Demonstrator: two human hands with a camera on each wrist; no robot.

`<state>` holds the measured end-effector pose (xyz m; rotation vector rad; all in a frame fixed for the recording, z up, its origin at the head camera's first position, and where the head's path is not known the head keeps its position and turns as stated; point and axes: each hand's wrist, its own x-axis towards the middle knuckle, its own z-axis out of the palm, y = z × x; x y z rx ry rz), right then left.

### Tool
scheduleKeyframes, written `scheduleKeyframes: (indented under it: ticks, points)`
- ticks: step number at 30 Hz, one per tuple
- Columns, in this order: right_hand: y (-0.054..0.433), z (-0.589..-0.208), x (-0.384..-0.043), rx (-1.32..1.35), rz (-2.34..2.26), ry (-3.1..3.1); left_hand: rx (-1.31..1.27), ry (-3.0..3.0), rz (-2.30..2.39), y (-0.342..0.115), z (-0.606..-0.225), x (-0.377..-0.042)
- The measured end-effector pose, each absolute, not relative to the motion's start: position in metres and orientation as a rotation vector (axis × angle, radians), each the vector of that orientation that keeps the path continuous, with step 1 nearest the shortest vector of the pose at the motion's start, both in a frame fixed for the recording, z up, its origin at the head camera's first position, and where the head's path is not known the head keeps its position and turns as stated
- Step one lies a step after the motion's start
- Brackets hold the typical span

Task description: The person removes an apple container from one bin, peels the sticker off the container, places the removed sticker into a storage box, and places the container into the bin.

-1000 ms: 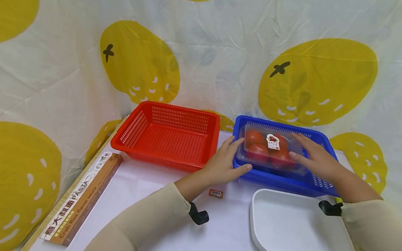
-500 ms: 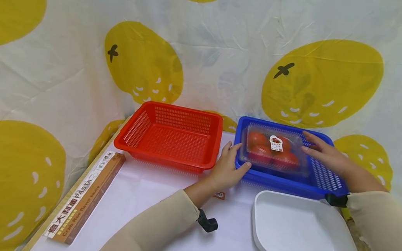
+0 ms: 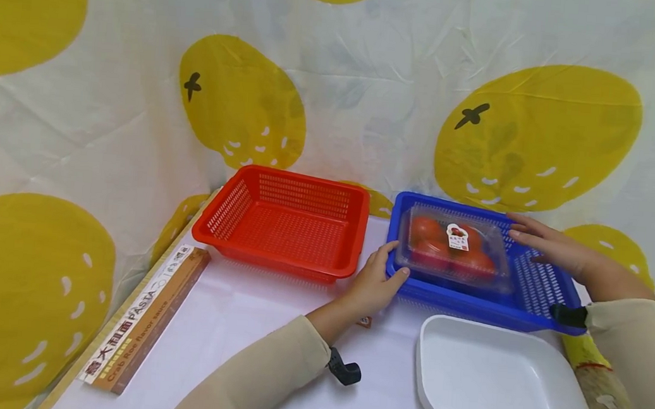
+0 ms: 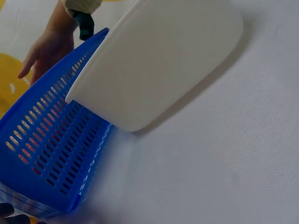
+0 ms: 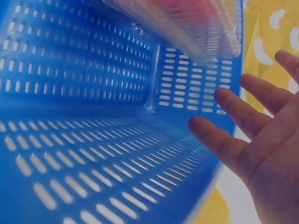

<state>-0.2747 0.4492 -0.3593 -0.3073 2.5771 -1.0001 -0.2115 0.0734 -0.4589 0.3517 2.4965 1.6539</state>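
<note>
In the head view, a clear plastic box of tomatoes (image 3: pixel 454 254) with a white label lies inside the blue basket (image 3: pixel 468 306), toward its left end. My left hand (image 3: pixel 374 285) touches the basket's front left corner, thumb and fingers extended. Above the basket's right end is my right hand (image 3: pixel 558 251), its fingers spread and holding nothing. The right wrist view shows that right hand (image 5: pixel 275 144) beside the basket rim, apart from the clear box (image 5: pixel 187 28). In the left wrist view only dark fingertips (image 4: pixel 11 217) of the left hand show at the lower left.
A red basket (image 3: pixel 278 261) stands left of the blue one. In front lies a white tray (image 3: pixel 486 380), with a yellow bag (image 3: pixel 605 395) at its right. A brown pasta box (image 3: pixel 145 321) lies far left, and my left wrist partly hides a small red packet (image 3: pixel 365 322).
My right hand has drawn away from the tomato box toward the basket's right end. The left hand has come off the box to the basket's front left corner. The box stays in the basket.
</note>
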Motion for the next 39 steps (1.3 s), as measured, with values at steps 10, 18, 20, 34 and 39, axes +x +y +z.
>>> scheduleKeyframes:
  ticks: [10, 18, 20, 34, 39]
  points:
    - [0.478, -0.386, -0.285, -0.207, -1.199, 2.443, 0.375, 2.447, 1.639, 0.085, -0.463, -0.209]
    - [0.478, -0.402, -0.293, -0.182, -1.281, 2.343, 0.39, 2.443, 1.636, 0.087, -0.465, -0.21]
    - [0.473, -0.405, -0.295, -0.173, -1.273, 2.321, 0.378, 2.445, 1.64, 0.087, -0.466, -0.21]
    - [0.457, -0.43, -0.306, -0.196, -1.301, 2.211, 0.419, 2.442, 1.673, 0.075, -0.471, -0.213]
    - [0.447, -0.428, -0.308, -0.189, -1.313, 2.198, 0.43, 2.441, 1.686, 0.073, -0.471, -0.215]
